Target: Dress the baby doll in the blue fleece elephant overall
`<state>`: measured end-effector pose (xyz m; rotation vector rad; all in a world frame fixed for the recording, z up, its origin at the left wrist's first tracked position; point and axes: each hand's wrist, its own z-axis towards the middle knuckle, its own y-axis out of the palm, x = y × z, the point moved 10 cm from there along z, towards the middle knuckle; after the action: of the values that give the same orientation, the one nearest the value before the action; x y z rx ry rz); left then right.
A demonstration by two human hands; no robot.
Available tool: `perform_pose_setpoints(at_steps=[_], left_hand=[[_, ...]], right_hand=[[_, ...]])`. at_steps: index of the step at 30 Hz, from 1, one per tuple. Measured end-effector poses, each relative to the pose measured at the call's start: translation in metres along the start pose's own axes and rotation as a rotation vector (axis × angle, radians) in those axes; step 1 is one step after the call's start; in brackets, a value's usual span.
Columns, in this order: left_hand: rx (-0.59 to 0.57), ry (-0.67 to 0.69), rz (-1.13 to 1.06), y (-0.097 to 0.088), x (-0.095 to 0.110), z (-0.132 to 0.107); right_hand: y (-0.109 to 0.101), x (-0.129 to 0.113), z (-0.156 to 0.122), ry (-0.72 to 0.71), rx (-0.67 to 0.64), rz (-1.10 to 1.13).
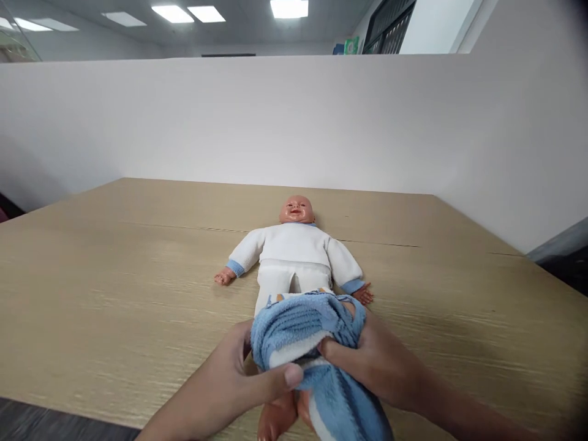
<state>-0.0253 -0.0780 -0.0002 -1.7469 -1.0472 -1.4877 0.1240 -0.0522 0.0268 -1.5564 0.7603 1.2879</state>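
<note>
A baby doll (pixel 293 244) in a white top and white trousers lies on its back on the wooden table (pixel 114 288), head away from me. A blue and white fleece garment (pixel 303 334) is bunched over its lower legs. My left hand (pixel 229 383) grips the garment's left side, thumb pressed over the white edge. My right hand (pixel 372 361) holds the right side, fingers curled into the fabric. The doll's bare feet (pixel 278 416) stick out below the garment near the table's front edge.
A white partition wall (pixel 294 122) stands behind the table. Dark floor shows at the lower left (pixel 41 422) and a dark surface at the right edge (pixel 565 254). Ceiling lights shine above.
</note>
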Motion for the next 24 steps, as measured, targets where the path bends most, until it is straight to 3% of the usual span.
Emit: perform_pose_setpoints(at_steps=[7, 15, 17, 20, 24], left_hand=[[0.233, 0.017, 0.204, -0.023, -0.011, 0.026], [0.232, 0.134, 0.344, -0.035, 0.02, 0.056], [0.262, 0.138, 0.391, -0.039, 0.027, 0.052], [0.337, 0.155, 0.416, -0.044, 0.032, 0.03], [0.447, 0.092, 0.401, -0.049, 0.012, -0.016]], right_hand=[[0.002, 0.025, 0.023, -0.041, 0.063, -0.128], [-0.026, 0.041, 0.059, -0.007, 0.143, -0.21], [-0.028, 0.032, 0.059, 0.012, 0.12, -0.211], [-0.022, -0.003, 0.045, -0.028, 0.067, -0.262], [0.01, -0.057, 0.017, -0.192, -0.085, -0.315]])
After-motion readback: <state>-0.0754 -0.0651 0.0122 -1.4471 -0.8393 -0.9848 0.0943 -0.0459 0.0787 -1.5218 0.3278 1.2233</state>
